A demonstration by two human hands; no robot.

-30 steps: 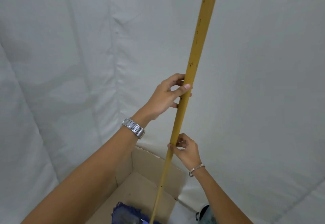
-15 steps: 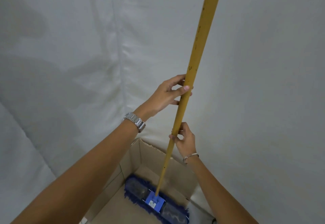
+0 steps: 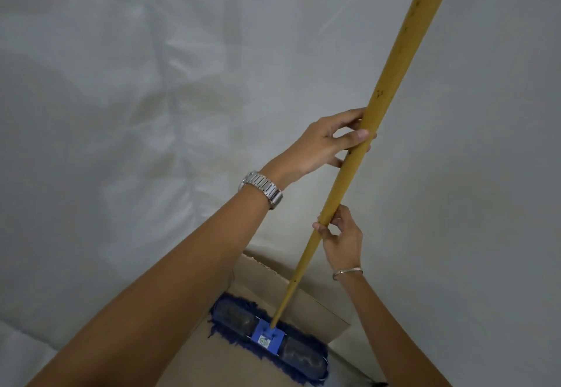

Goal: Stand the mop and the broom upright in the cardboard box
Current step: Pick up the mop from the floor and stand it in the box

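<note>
mop (image 3: pixel 270 336) | its head is lying flat inside the cardboard box (image 3: pixel 315 301) | long stick is leaning up and right | my left hand (image 3: pixel 321 146) is pinching it high, right hand (image 3: pixel 341 236) pinching it lower, nearer the box | I am thinking: tip it straighter

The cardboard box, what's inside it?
The blue mop head lies inside the cardboard box, its yellow handle held by both hands. The left arm hides part of the box.
</note>
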